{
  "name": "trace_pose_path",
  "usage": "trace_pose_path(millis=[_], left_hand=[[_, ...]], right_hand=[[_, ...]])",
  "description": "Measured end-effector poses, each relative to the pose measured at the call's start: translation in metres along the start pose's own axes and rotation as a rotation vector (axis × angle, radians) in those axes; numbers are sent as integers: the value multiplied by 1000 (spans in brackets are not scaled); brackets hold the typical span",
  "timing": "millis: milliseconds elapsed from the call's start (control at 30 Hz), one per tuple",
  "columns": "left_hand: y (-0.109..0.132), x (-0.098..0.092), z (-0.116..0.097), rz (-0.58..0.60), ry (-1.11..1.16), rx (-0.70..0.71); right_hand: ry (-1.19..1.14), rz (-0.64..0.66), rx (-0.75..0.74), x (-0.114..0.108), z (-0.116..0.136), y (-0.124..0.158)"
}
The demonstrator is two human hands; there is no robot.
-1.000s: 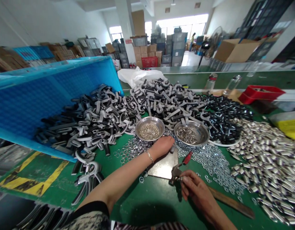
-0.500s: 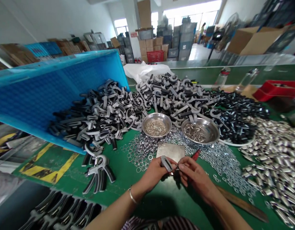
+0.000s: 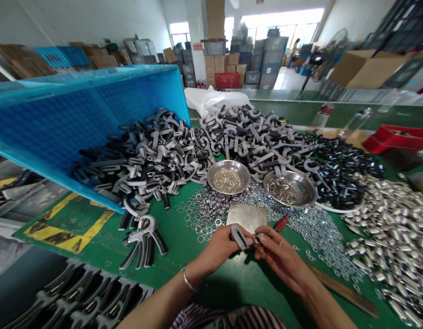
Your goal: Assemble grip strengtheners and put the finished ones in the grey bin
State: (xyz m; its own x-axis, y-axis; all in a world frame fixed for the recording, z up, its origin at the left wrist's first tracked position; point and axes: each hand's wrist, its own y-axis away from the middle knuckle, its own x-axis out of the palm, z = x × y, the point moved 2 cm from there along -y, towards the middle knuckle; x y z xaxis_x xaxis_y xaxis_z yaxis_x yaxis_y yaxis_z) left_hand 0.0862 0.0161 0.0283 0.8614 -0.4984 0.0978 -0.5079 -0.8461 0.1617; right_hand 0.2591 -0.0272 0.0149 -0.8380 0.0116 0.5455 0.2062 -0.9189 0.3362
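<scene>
My left hand (image 3: 221, 249) is closed around a grey plastic handle (image 3: 239, 238) with a slot in its end. Close beside it, my right hand (image 3: 278, 253) pinches a small shiny metal piece (image 3: 257, 239) between thumb and fingers; whether it is a nut or a ring is too small to tell. Both hands are over the near edge of a flat metal plate (image 3: 247, 215). A red-handled tool (image 3: 281, 223) lies just beyond my right hand. Left of my hands, several assembled hand grippers (image 3: 146, 235) with springs rest on the green table.
A blue crate (image 3: 94, 103) lies tipped, spilling grey-black handles (image 3: 163, 155). Two steel bowls, one with tiny pins (image 3: 227, 182) and one with longer pins (image 3: 282, 191), stand among loose rings (image 3: 204, 219) and nuts (image 3: 321, 237). Metal cylinders (image 3: 393, 219) and a wooden strip (image 3: 345, 290) lie right.
My right hand has turned slightly, so the small metal piece shows more clearly near the grey handle. The camera view has shifted slightly.
</scene>
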Motion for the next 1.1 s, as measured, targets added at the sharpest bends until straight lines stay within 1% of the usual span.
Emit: trace_pose_path(millis=[100, 133, 200, 233, 300, 367, 467, 567, 633, 733, 767, 800, 833, 900, 933, 967, 1000, 1033, 1067, 1100], left_hand=[[3, -2, 1, 1, -125, 92], [5, -3, 1, -4, -185, 103], [7, -8, 4, -20, -260, 82], [7, -12, 5, -29, -257, 64], [7, -19, 8, -39, -175, 37], [5, -22, 11, -56, -92, 29], [-1, -15, 15, -105, -73, 8], [-6, -1, 21, -131, -57, -18], [-6, 8, 26, -180, -23, -19], [-1, 16, 34, -265, 78, -48], [1, 19, 36, -251, 120, -85], [4, 21, 37, -190, 165, -136], [8, 24, 37, -84, 214, -190], [17, 27, 34, 195, 311, -270], [22, 28, 30, 323, 363, -285], [27, 27, 26, 419, 417, -287], [32, 24, 23, 471, 464, -284], [35, 21, 20, 479, 493, -282], [38, 17, 19, 440, 504, -278], [39, 12, 19, 359, 502, -266]], right_hand=[[29, 21, 63, -3, -3, 2], [84, 21, 57, -6, -2, 2], [258, -14, -6, -12, 4, 4], [359, -40, -50, -16, 8, 5], [537, -73, -108, -21, 15, 6], [613, -74, -122, -22, 19, 6], [557, -116, -145, -14, 15, 6], [430, -189, -197, 0, 5, 5], [373, -231, -232, 9, -4, 4], [393, -301, -279, 14, -14, 3], [430, -315, -291, 13, -15, 3], [473, -310, -300, 12, -15, 3], [513, -283, -305, 10, -14, 4], [567, -177, -305, 6, -9, 5], [582, -110, -301, 5, -5, 4], [602, -39, -295, 6, -1, 3], [642, 40, -282, 7, 2, -1], [720, 112, -279, 9, 6, -8], [825, 168, -288, 12, 8, -17], [938, 202, -314, 15, 11, -29]])
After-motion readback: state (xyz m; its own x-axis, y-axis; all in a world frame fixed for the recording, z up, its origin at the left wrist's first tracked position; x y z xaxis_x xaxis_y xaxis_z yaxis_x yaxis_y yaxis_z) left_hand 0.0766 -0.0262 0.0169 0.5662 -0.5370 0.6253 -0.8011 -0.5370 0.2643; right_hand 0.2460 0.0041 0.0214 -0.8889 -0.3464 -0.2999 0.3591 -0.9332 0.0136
